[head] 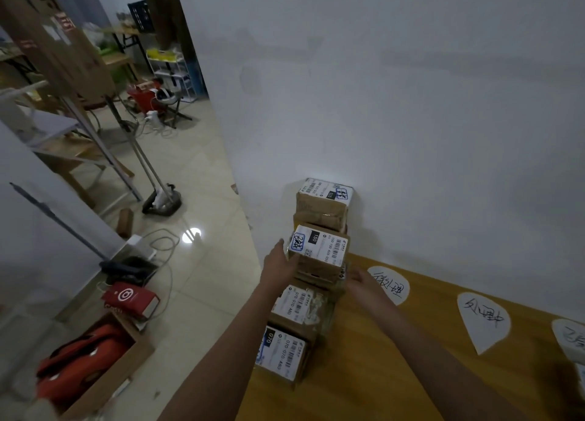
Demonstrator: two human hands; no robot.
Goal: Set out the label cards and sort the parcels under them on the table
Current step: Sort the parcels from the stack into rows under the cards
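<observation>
Both hands [280,264] [359,278] clasping upright parcel [319,251], label facing up, long axis table-edgeward

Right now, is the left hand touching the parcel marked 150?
Touching. The head view shows the left hand flat against the left side of the parcel marked 150, with its fingers overlapping the box edge and no gap visible.

Bare table [364,373] right of parcels [319,253] (wall-backed)
</observation>
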